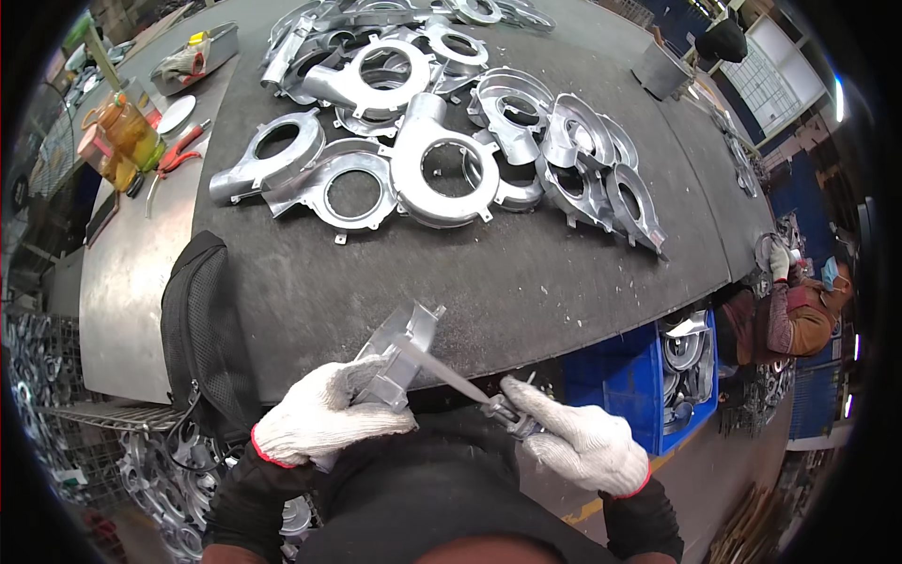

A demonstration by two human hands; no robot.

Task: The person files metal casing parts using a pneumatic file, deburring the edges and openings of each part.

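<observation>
My left hand (331, 414), in a white knitted glove with a red cuff, grips a silvery cast-metal housing (399, 352) at the table's near edge. My right hand (584, 434), gloved the same way, is closed round the metal grip of a flat file (442, 373). The file's long narrow blade points up and left, its far end against the housing or just over it. Glove and housing hide part of each other, so the fingertips of my left hand show only partly. Farther back lies a pile of similar housings (443, 183) with round openings.
A black mesh bag (209, 329) lies on the near left edge beside my left arm. Red-handled pliers (177, 160) and jars (127, 132) stand farther left. A blue bin (615, 376) of metal parts is at right; beyond it a person (799, 310) works. Dark table (310, 282) carries metal chips.
</observation>
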